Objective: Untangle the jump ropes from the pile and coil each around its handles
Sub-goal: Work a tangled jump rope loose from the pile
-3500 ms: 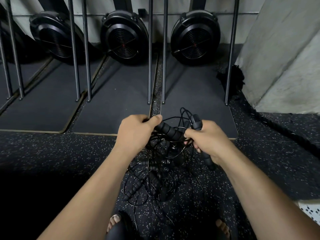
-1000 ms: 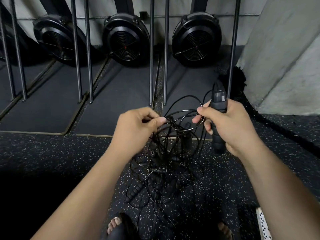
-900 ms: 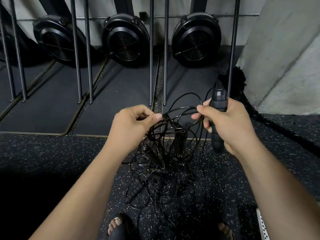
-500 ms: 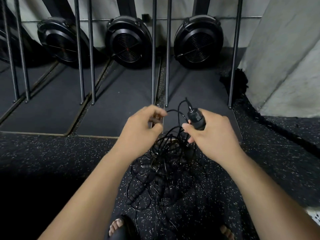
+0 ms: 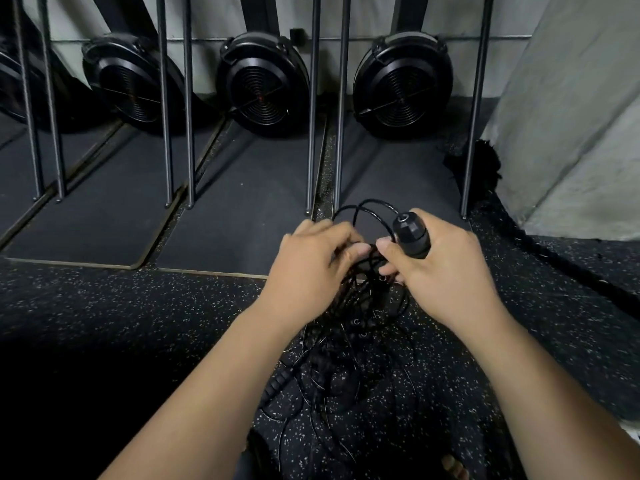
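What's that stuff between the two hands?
In the head view, tangled black jump-rope cords run between the left hand and the right hand, which grips a handle.

Two hands (image 5: 311,268) (image 5: 446,275), one rope pile (image 5: 346,362), three fully visible fans (image 5: 135,84) (image 5: 261,84) (image 5: 401,83).

forearms (image 5: 207,393): bare | left grip (image 5: 311,268), right grip (image 5: 446,271): bare | toes (image 5: 454,468): bare | dark sandal (image 5: 250,457)

Speckled rubber floor (image 5: 138,306) bears tangled jump ropes (image 5: 332,375), dark mats (image 5: 242,209), thick black rope (image 5: 554,258).
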`<state>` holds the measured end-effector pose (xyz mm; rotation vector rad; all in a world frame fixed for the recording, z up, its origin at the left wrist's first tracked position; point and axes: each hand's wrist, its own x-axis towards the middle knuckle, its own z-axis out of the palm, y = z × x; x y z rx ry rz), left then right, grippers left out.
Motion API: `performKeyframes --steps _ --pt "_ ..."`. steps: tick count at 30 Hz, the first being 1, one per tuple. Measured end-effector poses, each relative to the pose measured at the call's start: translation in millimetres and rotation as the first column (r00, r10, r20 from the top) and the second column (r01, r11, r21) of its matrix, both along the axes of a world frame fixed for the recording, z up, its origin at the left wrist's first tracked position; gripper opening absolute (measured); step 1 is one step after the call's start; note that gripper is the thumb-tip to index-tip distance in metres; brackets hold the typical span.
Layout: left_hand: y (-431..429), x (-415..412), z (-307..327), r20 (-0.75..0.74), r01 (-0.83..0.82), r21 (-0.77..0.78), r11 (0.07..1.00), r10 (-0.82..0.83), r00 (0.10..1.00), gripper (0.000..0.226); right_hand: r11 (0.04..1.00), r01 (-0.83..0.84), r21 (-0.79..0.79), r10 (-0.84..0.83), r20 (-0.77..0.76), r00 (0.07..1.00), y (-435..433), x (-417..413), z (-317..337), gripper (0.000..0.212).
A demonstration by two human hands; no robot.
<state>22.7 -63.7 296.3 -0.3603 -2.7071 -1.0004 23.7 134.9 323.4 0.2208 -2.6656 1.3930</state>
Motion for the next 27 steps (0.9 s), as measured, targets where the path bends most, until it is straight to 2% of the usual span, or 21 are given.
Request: performKeyframes --steps 2,4,7,11,13,14,16,17,19,21,25,27 --pt "-7 -4 1 0.005 -0.007 -0.008 1.000 0.007 1.000 0.025 1.000 0.024 -0.001 -0.024 -0.017 1.000 7 -5 -1 0.016" --pt "-16 -4 7 0.124 -0.002 -0.004 1.000 0.002 0.992 0.023 0.997 0.075 0.006 -0.076 0.009 0.997 14 -10 -2 0.021" --pt "-30 -4 11 0.280 0.006 -0.043 0.999 0.007 0.960 0.029 0.966 0.145 -0.216 -0.108 0.172 0.979 18 -14 -3 0.020" --pt "-41 -2 15 0.445 0.023 -0.047 0.999 0.000 0.895 0.025 0.899 0.166 -0.404 -0.087 0.207 0.974 14 -13 6 0.019" --pt "-41 0 16 0.365 -0.035 -0.137 0.990 0.084 0.927 0.003 0.863 0.144 -0.485 -0.044 0.210 0.977 15 -12 13 0.019" --pt "-38 1 18 0.303 -0.066 -0.113 0.991 0.098 0.948 0.013 0.851 0.128 -0.509 -0.021 0.210 0.977 16 -12 17 0.020" --pt "-24 5 21 0.220 -0.100 0.092 0.991 0.077 0.972 0.033 0.859 0.100 -0.502 0.003 0.201 0.979 16 -11 22 0.021" --pt "-14 9 25 0.182 -0.074 0.176 0.982 0.041 0.982 0.035 0.873 0.092 -0.479 0.002 0.192 0.981 16 -10 23 0.021" --pt "7 17 28 0.035 0.006 0.192 0.981 -0.013 0.999 0.028 0.893 0.063 -0.446 0.020 0.178 0.984 13 -6 27 0.021" --pt "21 19 23 -0.089 -0.009 0.147 0.989 0.022 0.996 0.024 0.882 0.011 -0.472 0.071 0.157 0.985 10 -1 32 0.021" --pt "32 20 14 -0.054 -0.015 0.201 0.979 0.026 0.998 0.026 0.869 0.063 -0.491 0.015 0.152 0.988 8 2 36 0.020" --pt "34 21 13 -0.004 -0.009 0.239 0.971 0.011 1.000 0.034 0.838 0.043 -0.544 0.051 0.156 0.986 9 4 40 0.020"
